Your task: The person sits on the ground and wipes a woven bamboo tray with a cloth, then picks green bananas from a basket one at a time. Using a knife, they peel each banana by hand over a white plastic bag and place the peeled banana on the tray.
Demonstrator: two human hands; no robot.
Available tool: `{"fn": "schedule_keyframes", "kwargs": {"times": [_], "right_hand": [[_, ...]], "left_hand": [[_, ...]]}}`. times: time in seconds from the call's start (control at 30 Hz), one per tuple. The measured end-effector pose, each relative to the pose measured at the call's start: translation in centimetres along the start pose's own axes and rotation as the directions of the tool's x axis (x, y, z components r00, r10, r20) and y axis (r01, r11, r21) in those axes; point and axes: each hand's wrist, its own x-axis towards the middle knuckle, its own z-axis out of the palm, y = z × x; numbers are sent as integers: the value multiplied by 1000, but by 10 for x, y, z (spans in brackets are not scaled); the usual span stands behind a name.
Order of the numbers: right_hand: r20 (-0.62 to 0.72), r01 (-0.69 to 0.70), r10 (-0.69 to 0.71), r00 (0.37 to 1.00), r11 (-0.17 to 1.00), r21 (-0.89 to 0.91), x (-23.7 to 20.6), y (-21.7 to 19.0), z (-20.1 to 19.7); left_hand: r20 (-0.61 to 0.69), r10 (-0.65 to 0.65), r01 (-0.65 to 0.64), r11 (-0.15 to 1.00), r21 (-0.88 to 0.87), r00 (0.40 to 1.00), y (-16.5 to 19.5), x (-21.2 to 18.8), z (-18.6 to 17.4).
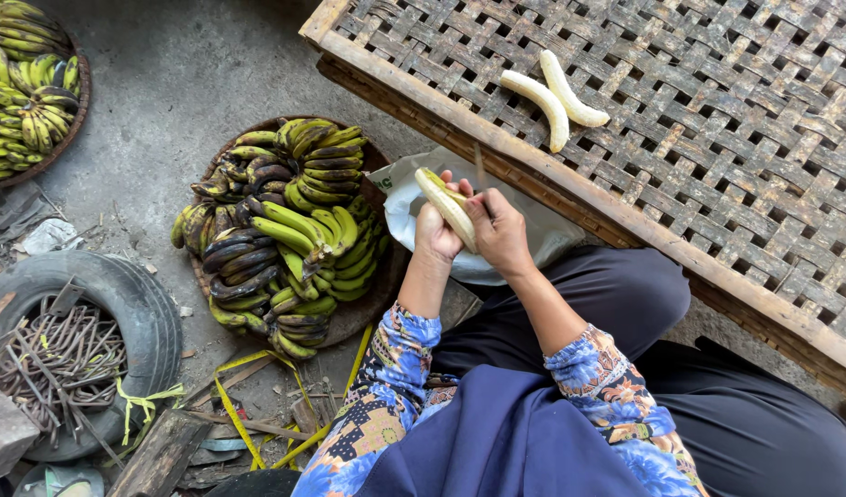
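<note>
My left hand [435, 232] grips a banana [444, 204] that is partly peeled, pale flesh showing with some green skin at its far end. My right hand [500, 230] is closed on a thin knife [479, 171] whose blade points up past the banana. Both hands are held over a white sack [405, 207] on the ground. Two fully peeled bananas [554, 92] lie side by side on the woven bamboo tray [718, 138] to the right. A round basket [368, 313] piled with green and blackened banana bunches [285, 235] sits just left of my hands.
A second basket of green bananas [23, 87] is at the top left. An old tyre [142, 313] filled with dark stalks lies at the lower left, with yellow straps [234, 410] and wood scraps on the concrete floor. My legs in dark trousers [625, 294] are beside the tray.
</note>
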Motion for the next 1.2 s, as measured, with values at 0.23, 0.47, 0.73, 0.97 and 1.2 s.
{"fn": "schedule_keyframes", "kwargs": {"times": [0.23, 0.47, 0.73, 0.97, 1.2], "right_hand": [[3, 310, -322, 947, 907, -285, 0, -13, -13], [38, 247, -244, 969, 954, -173, -3, -10, -7], [-131, -172, 158, 979, 980, -99, 16, 20, -21], [-70, -15, -28, 997, 836, -548, 4, 4, -18], [428, -165, 171, 887, 985, -50, 1, -2, -13]], "left_hand": [[-139, 5, 28, 972, 232, 990, -4, -18, 15], [267, 196, -325, 698, 637, 944, 10, -68, 23], [195, 79, -182, 782, 596, 978, 37, -79, 27], [231, 73, -154, 921, 358, 970, 45, -70, 9], [351, 163, -284, 900, 329, 922, 30, -54, 2]]}}
